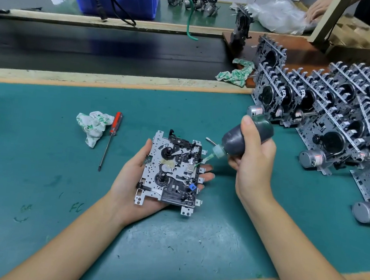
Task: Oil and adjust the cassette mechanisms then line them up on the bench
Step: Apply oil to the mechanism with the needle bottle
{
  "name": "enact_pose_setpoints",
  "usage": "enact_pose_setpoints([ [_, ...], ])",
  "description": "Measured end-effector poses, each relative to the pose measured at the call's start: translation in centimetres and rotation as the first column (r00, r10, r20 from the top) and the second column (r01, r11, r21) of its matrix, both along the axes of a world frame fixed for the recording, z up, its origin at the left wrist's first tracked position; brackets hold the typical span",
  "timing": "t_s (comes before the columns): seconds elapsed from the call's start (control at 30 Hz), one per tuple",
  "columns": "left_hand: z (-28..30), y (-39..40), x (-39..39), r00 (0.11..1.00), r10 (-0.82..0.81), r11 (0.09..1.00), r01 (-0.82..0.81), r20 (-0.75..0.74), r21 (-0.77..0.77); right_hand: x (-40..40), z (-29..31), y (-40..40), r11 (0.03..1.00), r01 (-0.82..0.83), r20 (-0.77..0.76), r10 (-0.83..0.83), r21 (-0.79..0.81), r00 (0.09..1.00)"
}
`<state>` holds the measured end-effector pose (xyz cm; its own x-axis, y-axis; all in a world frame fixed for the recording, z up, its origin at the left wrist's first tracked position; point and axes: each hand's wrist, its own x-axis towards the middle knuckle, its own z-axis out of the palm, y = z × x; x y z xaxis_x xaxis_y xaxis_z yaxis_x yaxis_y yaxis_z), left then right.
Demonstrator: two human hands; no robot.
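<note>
A cassette mechanism [172,172], a silver metal plate with black reels and a small blue part, lies face up in my left hand [130,179], whose palm cups it from below above the green bench mat [43,148]. My right hand [253,160] grips a dark oil bottle [245,137], tilted down to the left. The bottle's green nozzle tip touches the mechanism's right edge. A thin tool tip shows just behind the bottle's neck.
Several finished mechanisms [331,113] with grey motors stand in rows at the right. A red-handled screwdriver [111,138] and a crumpled white-green cloth [93,126] lie to the left. Another cloth [236,73] lies by the conveyor belt. Another person's hand [316,8] is at the far right.
</note>
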<state>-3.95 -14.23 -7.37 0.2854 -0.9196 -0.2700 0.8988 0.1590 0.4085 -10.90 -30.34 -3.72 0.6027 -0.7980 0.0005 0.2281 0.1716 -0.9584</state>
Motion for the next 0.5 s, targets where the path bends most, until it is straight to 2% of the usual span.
enact_pose_setpoints([
  [0.33, 0.31, 0.03, -0.14, 1.000, 0.010, 1.000, -0.010, -0.002, -0.012, -0.02, -0.12, 0.02, 1.000, -0.019, 0.042, 0.018, 0.013, 0.999],
  [0.5, 0.32, 0.03, -0.13, 1.000, 0.018, 1.000, -0.018, -0.001, 0.020, 0.10, 0.02, -0.04, 0.996, -0.085, 0.103, 0.088, -0.027, 0.991],
])
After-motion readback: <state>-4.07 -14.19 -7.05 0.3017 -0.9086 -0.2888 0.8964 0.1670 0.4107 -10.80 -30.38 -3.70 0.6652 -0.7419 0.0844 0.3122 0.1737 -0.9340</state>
